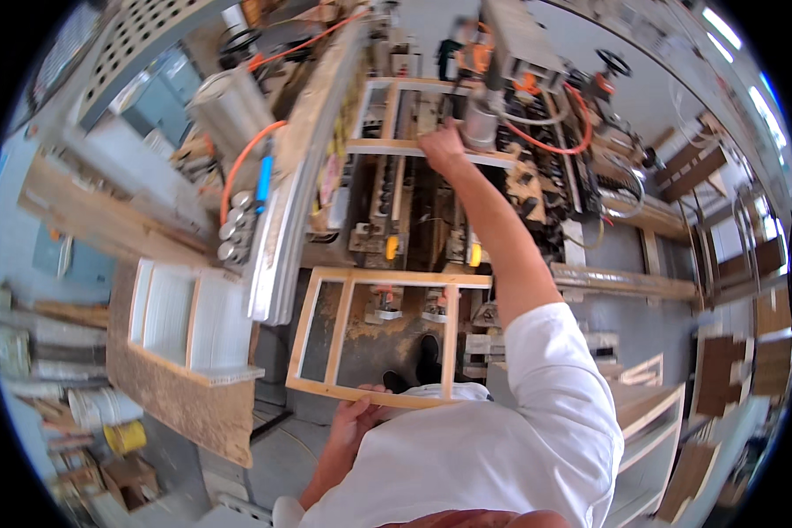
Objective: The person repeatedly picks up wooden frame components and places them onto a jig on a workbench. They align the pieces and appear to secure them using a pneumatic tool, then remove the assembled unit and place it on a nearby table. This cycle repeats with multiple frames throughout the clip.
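My left hand [350,421] is closed on the near rail of a light wooden frame [334,327] with crossbars, held level in front of my waist. Through its openings I see the floor and my dark shoes. My right arm stretches forward to a second wooden frame [383,145] lying in the machine. My right hand [444,145] is closed over that frame's near rail, beside a metal cylinder [480,125]. Its fingertips are partly hidden.
A long metal-edged beam [301,176] runs along the left side of the machine. Orange hoses [581,132] hang on both sides. A stack of white-edged frames [189,317] rests on a board [185,400] at left. Wooden frames [651,405] stand at lower right.
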The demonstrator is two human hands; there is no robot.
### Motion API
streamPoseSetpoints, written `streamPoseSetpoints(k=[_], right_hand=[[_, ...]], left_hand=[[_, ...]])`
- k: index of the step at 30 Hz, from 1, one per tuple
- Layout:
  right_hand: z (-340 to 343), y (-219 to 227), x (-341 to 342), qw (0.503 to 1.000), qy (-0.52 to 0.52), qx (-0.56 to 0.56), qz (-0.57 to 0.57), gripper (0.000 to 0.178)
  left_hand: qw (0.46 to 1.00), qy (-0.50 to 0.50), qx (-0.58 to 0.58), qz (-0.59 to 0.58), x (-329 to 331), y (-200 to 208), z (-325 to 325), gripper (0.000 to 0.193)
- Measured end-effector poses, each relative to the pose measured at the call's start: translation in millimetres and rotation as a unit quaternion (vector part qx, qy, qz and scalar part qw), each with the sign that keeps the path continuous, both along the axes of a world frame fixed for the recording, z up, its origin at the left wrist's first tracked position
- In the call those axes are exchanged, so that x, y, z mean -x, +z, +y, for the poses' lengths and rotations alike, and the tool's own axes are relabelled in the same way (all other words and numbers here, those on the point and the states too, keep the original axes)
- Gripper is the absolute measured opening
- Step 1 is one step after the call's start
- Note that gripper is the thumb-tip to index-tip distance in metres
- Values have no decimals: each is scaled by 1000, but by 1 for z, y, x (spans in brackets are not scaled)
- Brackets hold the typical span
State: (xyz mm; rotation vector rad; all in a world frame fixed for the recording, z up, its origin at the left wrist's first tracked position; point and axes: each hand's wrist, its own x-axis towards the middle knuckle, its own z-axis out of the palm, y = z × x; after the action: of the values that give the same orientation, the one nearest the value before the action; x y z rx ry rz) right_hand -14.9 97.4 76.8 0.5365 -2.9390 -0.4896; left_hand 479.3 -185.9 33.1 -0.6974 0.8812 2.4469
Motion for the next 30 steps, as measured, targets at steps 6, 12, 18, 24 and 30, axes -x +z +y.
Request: streamPoseSetpoints(k=[6,12,18,24,30], right_hand=[[10,10,10,999,3,13,-34,21],[18,8,11,1000,25,9,-11,17],[22,7,-2,991,115,-28,65,29],[21,0,2,991,105,-24,74,36],[8,19,-6,996,77,-38,2,25]], left_hand=[[996,65,29,-47,0,-81,-36,23],[982,114,119,-92,-3,-135,-30,25],[956,149,217,-127,4,-151,-1,22],[954,183,217,-97,-4,-144,18,21],[930,273,230,-92,-14,-112,35,23]])
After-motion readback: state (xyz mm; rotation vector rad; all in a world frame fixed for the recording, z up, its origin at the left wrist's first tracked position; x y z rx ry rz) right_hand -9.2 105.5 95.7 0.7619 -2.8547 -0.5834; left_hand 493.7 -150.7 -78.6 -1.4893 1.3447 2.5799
